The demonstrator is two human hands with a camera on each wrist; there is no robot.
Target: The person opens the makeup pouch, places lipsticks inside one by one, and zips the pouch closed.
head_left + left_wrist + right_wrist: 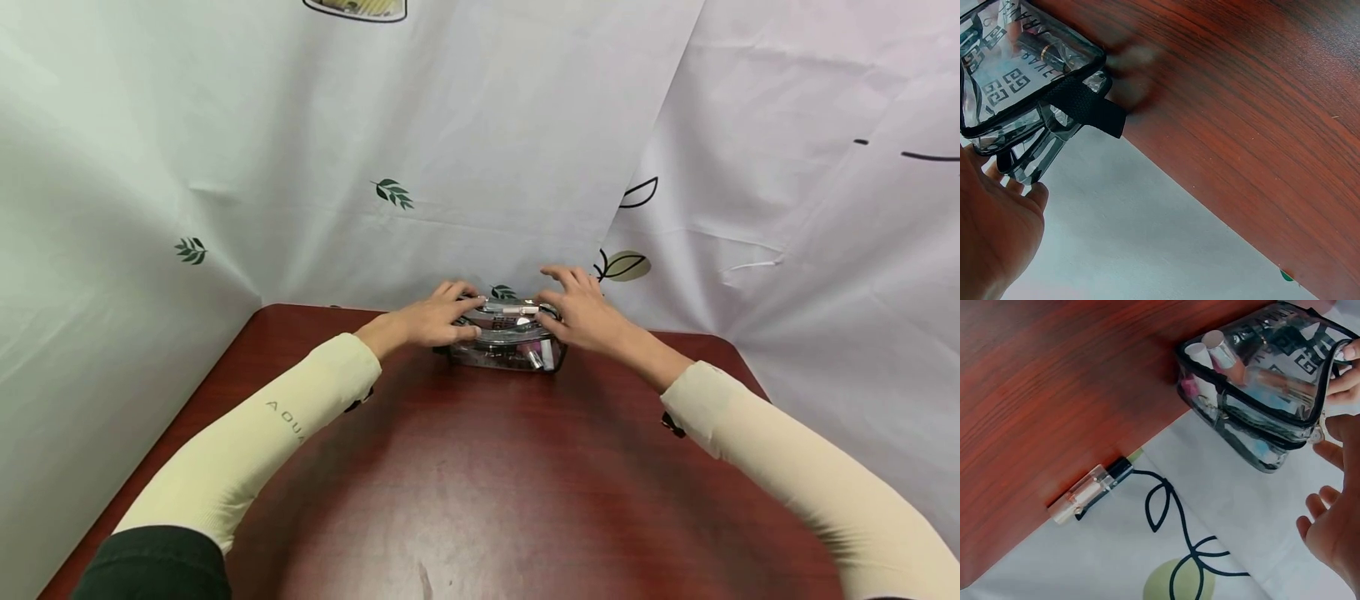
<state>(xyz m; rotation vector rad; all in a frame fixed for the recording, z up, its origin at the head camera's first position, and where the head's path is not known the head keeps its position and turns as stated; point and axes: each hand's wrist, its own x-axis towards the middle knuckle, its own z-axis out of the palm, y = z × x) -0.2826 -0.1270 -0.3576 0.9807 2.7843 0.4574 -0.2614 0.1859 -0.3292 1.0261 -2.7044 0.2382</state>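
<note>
A clear pouch (491, 357) is found at the far edge of the table (480, 467), near the white sheet (480, 125). Its left end is touched by the left hand (429, 322), thumb at the near rim, fingers at the far rim; whether it is grasped cannot be told. The right hand (592, 319) is placed at the right end, fingers spread; a hold cannot be confirmed. Cosmetics (1224, 351) are contained inside. A bottle (1092, 490) is noted lying at the table edge.
</note>
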